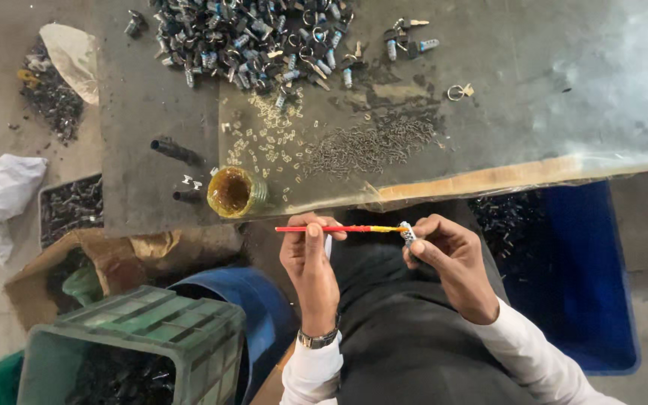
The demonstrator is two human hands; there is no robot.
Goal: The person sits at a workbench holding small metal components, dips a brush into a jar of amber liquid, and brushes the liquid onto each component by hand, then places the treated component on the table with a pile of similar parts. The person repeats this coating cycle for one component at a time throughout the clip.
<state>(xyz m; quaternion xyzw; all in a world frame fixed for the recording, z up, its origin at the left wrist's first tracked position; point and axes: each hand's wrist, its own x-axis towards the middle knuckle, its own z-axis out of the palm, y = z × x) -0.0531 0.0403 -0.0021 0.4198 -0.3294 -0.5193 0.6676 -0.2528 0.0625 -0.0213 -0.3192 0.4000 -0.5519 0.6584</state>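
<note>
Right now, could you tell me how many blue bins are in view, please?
2. One blue bin sits under the table edge beside the right hand; another blue bin stands below the left hand, partly hidden by the green crate. Others may be hidden.

left hand (pixel 307 251) raised, fingers pinched, right hand (pixel 448 251) curled, fingertips pinching, wrists apart

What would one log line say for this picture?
left hand: holds red-yellow brush | right hand: holds small lock cylinder | brush tip at cylinder | yellowish-brown jar open on workbench
</note>
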